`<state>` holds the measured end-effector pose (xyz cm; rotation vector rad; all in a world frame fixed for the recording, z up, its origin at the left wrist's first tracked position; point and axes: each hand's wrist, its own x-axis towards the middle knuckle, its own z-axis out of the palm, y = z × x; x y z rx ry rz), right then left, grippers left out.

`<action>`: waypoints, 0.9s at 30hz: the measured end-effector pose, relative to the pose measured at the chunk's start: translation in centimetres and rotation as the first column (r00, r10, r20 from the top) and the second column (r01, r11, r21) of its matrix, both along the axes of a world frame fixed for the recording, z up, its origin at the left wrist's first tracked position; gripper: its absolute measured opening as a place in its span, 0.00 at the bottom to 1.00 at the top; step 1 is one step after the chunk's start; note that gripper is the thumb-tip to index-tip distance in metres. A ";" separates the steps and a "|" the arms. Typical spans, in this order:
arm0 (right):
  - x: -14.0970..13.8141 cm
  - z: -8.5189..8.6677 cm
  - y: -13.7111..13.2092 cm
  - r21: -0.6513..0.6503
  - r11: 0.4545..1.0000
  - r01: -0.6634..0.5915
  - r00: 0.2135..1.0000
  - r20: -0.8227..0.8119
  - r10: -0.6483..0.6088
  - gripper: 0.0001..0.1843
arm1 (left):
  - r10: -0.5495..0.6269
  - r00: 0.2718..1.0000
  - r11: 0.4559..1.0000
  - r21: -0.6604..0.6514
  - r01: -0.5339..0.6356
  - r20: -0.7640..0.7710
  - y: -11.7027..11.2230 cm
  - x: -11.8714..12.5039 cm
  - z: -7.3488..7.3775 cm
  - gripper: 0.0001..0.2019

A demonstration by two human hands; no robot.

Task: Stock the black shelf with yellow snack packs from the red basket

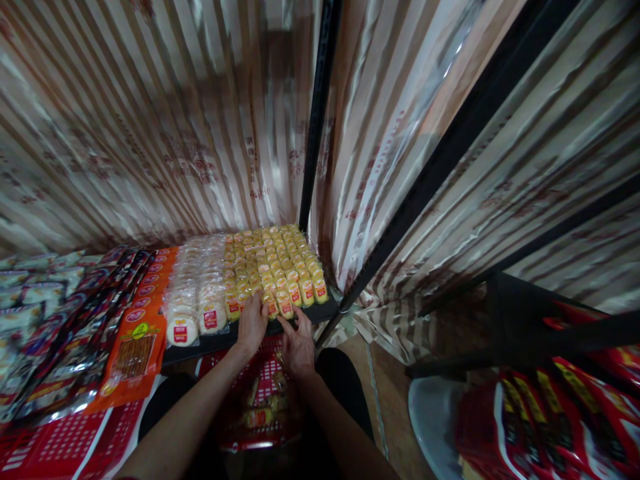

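Observation:
Small yellow wrapped cakes (pixel 285 267) with red-and-white labels stand in tight rows on a dark shelf (pixel 323 312). My left hand (pixel 253 323) lies against the front row, its outstretched fingers touching the packs and covering part of them. Just to its right, my right hand (pixel 299 347) reaches up to the shelf's front edge. Its thumb and fingers are spread around the lower front of a yellow pack, touching the row. Neither hand has lifted a pack. White round wrapped cakes (pixel 213 313) with red labels are lined up left of the yellow ones.
Orange snack bags (pixel 135 347) and dark and white packets (pixel 60 333) fill the left side. Below my hands is a red basket (pixel 260 437) holding some packets, between my knees. Black shelf posts (pixel 316 127) stand before striped sheeting. Red packages (pixel 560 420) lie at lower right.

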<state>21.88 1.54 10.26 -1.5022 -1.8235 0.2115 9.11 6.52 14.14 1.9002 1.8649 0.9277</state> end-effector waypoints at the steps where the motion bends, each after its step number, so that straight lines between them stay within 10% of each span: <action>1: -0.1 0.0 -0.1 -0.001 1.000 0.013 1.000 0.023 -0.013 0.28 | 0.001 1.000 1.000 -0.001 -0.001 -0.004 0.0 0.0 0.0 0.17; 27: 0.5 -1.3 0.5 0.053 0.996 -0.067 0.997 0.031 0.065 0.30 | -0.027 0.996 0.996 0.093 0.019 0.083 -0.4 0.1 -2.5 0.18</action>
